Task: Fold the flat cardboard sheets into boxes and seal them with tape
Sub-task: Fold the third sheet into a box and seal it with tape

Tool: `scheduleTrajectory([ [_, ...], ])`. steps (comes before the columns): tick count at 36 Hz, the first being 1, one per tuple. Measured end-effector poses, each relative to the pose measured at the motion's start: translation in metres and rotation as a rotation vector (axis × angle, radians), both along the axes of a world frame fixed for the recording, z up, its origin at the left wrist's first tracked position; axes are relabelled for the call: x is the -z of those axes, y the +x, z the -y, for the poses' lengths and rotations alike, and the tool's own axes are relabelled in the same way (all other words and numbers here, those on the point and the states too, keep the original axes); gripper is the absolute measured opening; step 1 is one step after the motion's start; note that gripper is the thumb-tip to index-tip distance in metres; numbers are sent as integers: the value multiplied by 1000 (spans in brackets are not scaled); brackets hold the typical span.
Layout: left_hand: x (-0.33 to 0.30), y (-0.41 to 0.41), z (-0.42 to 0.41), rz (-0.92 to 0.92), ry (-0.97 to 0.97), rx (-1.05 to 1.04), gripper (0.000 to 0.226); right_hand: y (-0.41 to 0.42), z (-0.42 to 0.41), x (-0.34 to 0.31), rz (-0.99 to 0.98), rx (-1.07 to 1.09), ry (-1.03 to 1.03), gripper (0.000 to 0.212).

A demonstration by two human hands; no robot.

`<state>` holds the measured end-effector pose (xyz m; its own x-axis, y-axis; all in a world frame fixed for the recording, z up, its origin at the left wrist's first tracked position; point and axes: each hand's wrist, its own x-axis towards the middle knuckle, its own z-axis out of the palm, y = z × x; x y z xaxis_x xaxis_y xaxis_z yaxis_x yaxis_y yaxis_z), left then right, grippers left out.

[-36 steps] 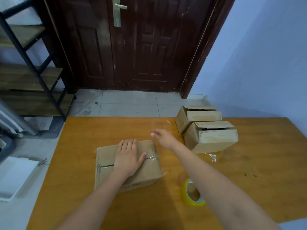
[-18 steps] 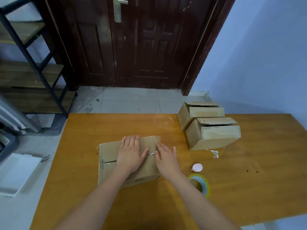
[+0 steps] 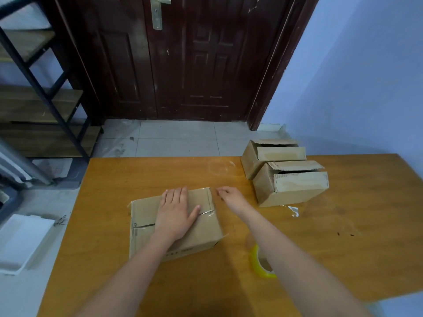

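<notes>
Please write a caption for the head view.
Left hand presses box; right hand beside it.

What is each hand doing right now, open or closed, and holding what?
Left hand: open, pressing flat on the brown cardboard box.
Right hand: fingers curled beside the box's far right corner; whether it pinches clear tape cannot be told.

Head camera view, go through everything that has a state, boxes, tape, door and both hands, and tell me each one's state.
Box under the left hand: flaps closed, clear tape across the seam.
Nearer box at right: on its side, end flaps partly open.
Farther box at right: on its side, end flaps not sealed.
Tape roll: standing on edge on the table, partly hidden by the right forearm.
Door: closed.
Left hand: flat, pressing the box top.
Right hand: fingers curled beside the box's far corner; hold unclear.
</notes>
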<state>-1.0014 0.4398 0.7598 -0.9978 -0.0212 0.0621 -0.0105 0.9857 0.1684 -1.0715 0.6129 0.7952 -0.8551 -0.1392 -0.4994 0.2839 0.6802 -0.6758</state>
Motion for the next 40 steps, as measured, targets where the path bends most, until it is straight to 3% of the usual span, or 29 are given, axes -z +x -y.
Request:
scheduleTrajectory([
  [3,0,0,0,-1,2,-1,72,-16,-5,-1,-182,-137,155,44],
  [6,1,-1,0,8,-4,-1,72,-31,-1,-1,-256,-412,271,52],
  [10,1,-1,1,23,-9,-3,73,-47,6,-3,-257,-669,382,41],
  [15,2,-2,1,27,-19,-8,74,-57,12,-15,-206,-776,354,25],
  [20,0,-1,0,35,-28,-8,76,-57,12,-10,-239,-717,316,24],
  [28,-1,0,-1,45,-50,-18,80,-23,3,17,-335,-350,196,26],
  [32,-2,1,-2,60,-54,-23,76,-11,5,19,-362,-266,159,26],
  [36,-2,1,-1,82,-56,-23,79,-1,8,15,-316,-234,132,30],
  [40,-6,0,-2,111,-50,-19,83,8,7,16,-129,-149,-61,36],
])
